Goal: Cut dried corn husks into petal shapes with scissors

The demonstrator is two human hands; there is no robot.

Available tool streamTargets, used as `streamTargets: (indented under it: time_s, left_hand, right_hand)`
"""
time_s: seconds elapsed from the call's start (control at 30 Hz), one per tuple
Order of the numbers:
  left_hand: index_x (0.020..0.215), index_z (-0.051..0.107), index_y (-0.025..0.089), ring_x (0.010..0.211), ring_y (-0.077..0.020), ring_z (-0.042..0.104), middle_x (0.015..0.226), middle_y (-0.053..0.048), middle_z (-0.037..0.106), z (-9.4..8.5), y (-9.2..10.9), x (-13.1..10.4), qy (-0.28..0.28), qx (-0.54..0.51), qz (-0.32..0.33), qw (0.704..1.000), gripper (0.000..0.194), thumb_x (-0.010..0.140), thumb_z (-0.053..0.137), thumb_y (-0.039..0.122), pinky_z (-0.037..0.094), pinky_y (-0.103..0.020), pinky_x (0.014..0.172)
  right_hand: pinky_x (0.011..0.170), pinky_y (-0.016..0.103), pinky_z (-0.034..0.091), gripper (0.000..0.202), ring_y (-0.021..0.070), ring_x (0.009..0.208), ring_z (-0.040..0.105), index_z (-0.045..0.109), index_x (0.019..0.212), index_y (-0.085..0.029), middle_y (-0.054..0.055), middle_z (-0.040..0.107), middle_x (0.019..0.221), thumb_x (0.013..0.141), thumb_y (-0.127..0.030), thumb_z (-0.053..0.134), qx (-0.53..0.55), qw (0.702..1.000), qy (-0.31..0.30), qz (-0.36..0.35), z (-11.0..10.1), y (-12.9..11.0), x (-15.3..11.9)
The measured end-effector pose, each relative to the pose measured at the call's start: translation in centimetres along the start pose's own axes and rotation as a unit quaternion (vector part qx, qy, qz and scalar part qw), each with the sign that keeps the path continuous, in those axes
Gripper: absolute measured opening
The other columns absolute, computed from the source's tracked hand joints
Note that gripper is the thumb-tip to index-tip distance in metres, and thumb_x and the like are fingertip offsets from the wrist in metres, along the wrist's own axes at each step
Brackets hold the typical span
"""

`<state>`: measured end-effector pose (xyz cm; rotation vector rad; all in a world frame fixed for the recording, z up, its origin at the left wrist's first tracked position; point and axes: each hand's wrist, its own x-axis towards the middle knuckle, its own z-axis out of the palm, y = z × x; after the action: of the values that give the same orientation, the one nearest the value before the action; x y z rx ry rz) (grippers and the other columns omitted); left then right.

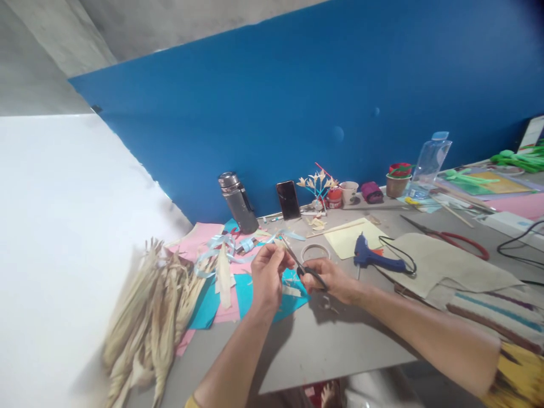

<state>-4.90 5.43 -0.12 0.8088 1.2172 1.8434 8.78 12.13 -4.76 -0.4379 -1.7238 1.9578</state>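
My right hand (334,279) is closed around the dark handles of a pair of scissors (293,252), whose blades point up and to the left. Close beside the blades, my left hand (267,275) pinches a small pale piece of corn husk (279,243), mostly hidden by the fingers. Under both hands lie sheets of blue paper (250,294) with husk scraps on them. A longer strip of husk (223,277) rests to the left, near curled light-blue ribbon (208,266). Just behind the right hand is a roll of tape (315,252).
Bundled dried corn husks (159,317) lie at the left. Along the blue wall stand a flask (240,204), a phone (288,200), husk flowers (317,184), a paper cup (349,192) and a plastic bottle (429,164). A blue glue gun (378,258) and red-handled scissors (459,241) lie right.
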Motion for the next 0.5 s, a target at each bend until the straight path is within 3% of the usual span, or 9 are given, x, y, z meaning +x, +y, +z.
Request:
streamTargets:
  time_s: [0.5]
  left_hand:
    - [0.069,0.054,0.019,0.059,-0.0116,0.058,0.061,0.003,0.059,-0.32,-0.32,-0.10,-0.025,0.024,0.039,0.999,0.024,0.077,0.072,0.033,0.045,-0.025,0.061]
  right_hand:
    - [0.047,0.025,0.027,0.049,0.0095,0.047,0.040,0.058,0.055,-0.017,0.000,0.052,0.050,0.062,-0.061,0.079,-0.030,0.999,0.025,0.004,0.37,-0.76,-0.10]
